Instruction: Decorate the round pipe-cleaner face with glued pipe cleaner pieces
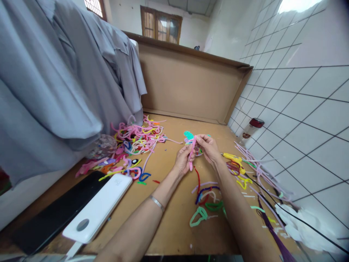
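Both of my hands meet over the middle of the table, fingers closed around a pink pipe cleaner [191,154]. My left hand [184,157] grips its lower part, with a pink end sticking out below the fingers. At its top, my right hand [207,147] pinches the same piece. Just behind the hands lies a teal fuzzy shape [188,135], partly hidden by them. Nearer to me, a light green bent pipe cleaner [198,216] and several coloured ones rest below the hands.
A heap of pipe cleaners [139,134] lies at the left, by hanging grey cloth [103,65]. A white power bank [99,207] is in front. On the right are a yellow glue gun [233,158], a black cable, a lidded bottle [251,131] and white tissue [305,225].
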The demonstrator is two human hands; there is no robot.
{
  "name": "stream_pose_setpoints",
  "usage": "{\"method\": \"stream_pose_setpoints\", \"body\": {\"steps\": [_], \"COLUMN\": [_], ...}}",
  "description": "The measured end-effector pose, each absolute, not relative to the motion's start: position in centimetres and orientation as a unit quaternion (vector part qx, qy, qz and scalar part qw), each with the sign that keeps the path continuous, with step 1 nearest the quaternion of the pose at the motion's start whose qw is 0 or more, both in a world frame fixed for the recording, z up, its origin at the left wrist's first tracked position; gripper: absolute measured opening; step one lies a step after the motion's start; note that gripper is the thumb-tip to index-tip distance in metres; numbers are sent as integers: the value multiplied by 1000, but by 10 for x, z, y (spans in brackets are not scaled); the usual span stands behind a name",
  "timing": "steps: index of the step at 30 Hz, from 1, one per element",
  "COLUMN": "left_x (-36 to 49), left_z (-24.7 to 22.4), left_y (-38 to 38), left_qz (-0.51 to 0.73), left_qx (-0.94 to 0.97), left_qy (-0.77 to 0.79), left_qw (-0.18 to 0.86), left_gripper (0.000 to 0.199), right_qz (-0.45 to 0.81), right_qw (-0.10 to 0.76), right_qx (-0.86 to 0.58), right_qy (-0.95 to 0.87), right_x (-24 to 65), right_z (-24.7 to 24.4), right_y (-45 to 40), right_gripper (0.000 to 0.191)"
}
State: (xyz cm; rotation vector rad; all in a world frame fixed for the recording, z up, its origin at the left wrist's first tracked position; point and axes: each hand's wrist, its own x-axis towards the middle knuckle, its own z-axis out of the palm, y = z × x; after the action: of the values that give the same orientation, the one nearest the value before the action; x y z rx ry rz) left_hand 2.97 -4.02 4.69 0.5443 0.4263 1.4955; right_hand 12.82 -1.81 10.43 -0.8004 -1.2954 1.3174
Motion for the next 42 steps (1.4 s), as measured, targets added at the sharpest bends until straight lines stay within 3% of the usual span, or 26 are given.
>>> {"method": "stream_pose_setpoints", "body": {"steps": [15, 29, 37, 42], "left_x": [48, 59, 62, 58], "left_z": [41, 23, 18, 17], "left_y": [-53, -58, -60, -58], "left_qz": [612, 581, 600, 596], "left_qx": [283, 355, 402, 395], "left_qy": [217, 264, 304, 288], "left_qw": [706, 683, 622, 637], "left_gripper": [46, 42, 45, 47], "right_qz": [563, 573, 602, 605], "right_qw": [554, 638, 617, 597], "right_qx": [-315, -282, -271, -275], "right_qy": [-526, -430, -427, -449], "right_x": [149, 155, 156, 154], "right_z": [95, 68, 64, 69], "right_y": [-21, -6, -5, -10], "right_gripper": [39, 31, 31, 31]}}
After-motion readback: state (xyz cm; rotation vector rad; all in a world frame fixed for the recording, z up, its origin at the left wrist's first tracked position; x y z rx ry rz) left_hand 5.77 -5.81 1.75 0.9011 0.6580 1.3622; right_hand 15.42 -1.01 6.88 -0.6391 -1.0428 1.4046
